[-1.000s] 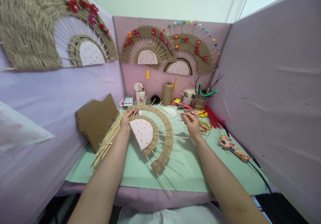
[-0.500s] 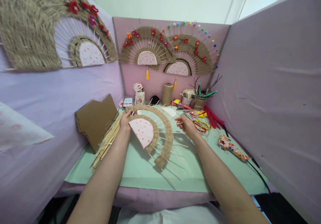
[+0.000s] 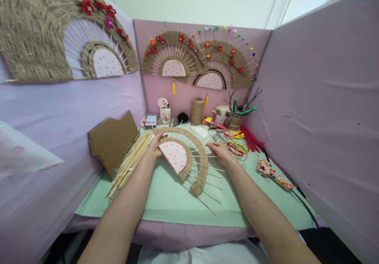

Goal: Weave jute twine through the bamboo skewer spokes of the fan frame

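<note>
A half-round fan of thin sticks and woven twine (image 3: 203, 163) is tilted over the table, with a dotted pink-and-white centre piece (image 3: 175, 156). My left hand (image 3: 155, 145) is closed on its upper left edge, with part of the fingers behind it. On the other side my right hand (image 3: 219, 152) is beside the outer stick ends, fingertips pinched together. Whatever lies between those fingertips is too small to make out. Bare stick ends fan out toward the lower right, over the pale green table cover (image 3: 160, 201).
Left of the fan lie a bundle of sticks (image 3: 130, 165) and brown cardboard (image 3: 114, 141). Behind stands a twine spool (image 3: 197, 112). Scissors (image 3: 237, 148), red strips (image 3: 251, 139) and a patterned glue gun (image 3: 274, 174) with a cord lie on the right. Finished fans (image 3: 180, 39) hang on the panels.
The fan and my left hand have shifted a little to the right and down. My right hand has stayed nearly in place, its fingers drawn closer together.
</note>
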Tool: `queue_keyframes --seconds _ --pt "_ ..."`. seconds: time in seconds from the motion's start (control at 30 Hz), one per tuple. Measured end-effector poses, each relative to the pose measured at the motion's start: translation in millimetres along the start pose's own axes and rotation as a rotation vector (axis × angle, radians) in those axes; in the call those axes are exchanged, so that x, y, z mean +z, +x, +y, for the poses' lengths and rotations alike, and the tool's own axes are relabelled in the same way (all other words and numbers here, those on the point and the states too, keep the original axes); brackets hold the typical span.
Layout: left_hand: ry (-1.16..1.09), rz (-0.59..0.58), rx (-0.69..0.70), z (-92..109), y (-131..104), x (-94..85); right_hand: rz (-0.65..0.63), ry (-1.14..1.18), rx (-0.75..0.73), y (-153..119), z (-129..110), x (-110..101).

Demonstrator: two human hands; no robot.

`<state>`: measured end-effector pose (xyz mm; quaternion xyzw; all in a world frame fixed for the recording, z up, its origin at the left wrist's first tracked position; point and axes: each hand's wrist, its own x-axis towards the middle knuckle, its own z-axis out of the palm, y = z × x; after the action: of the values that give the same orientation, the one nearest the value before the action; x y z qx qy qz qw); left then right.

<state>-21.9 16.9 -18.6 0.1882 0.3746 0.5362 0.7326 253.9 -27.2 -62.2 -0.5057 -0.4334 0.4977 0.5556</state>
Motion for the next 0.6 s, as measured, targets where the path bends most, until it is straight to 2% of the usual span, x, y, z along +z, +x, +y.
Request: queue_keyframes --seconds 0.07,0.23,0.47,0.6 --pt "-0.017 -0.073 -0.032 -1.4 -3.8 3.6 0.016 0.02 -0.025 1.2 -2.7 -3.8" --pt "-0.09 -0.231 0.06 -12.3 -8.9 12.3 0.035 0.082 -0.059 4.8 -9.8 -13.3" --pt "0.196 -0.367 -0.153 -30.9 -17.8 9.1 0.059 0.104 -0.086 6.4 -14.7 -24.7" --pt "0.334 -0.412 -0.176 -36.9 -16.1 5.5 0.031 0.147 -0.093 5.7 -16.6 -24.6"
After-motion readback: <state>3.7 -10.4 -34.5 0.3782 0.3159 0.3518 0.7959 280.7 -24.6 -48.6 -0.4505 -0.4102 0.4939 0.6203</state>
